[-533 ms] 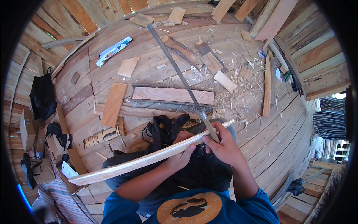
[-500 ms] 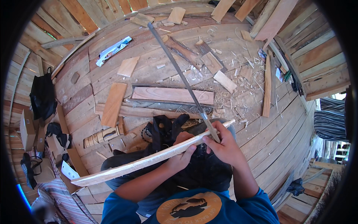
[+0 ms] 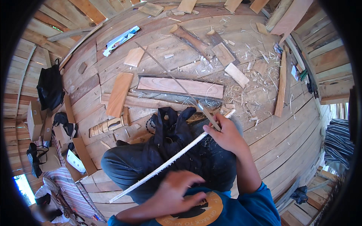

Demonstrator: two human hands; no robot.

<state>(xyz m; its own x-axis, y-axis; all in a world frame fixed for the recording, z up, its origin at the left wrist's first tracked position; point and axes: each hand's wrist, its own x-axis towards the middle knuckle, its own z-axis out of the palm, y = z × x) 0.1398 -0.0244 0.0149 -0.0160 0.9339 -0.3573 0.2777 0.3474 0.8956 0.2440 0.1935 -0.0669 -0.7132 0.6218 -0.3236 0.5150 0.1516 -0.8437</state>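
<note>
My right hand is closed around the handle of a long-bladed knife, whose thin blade reaches up and left over the floor. A long, pale wooden strip slants across my lap, its narrow edge upward. Its upper end runs under my right hand; whether those fingers also grip it is partly hidden. My left hand is off the strip, blurred, with thumb and fingers apart in front of my blue shirt. Dark cloth lies bunched on my legs, near the strip.
Ahead on the plank floor lie a reddish board, an orange-brown board, split logs and scattered shavings. Cardboard boxes and a black bag stand at left. Striped cloth hangs at right.
My left hand has let go of the wooden strip and moved back toward my shirt. The strip has turned edge-up, its lower end swinging nearer. The knife blade has tilted further left.
</note>
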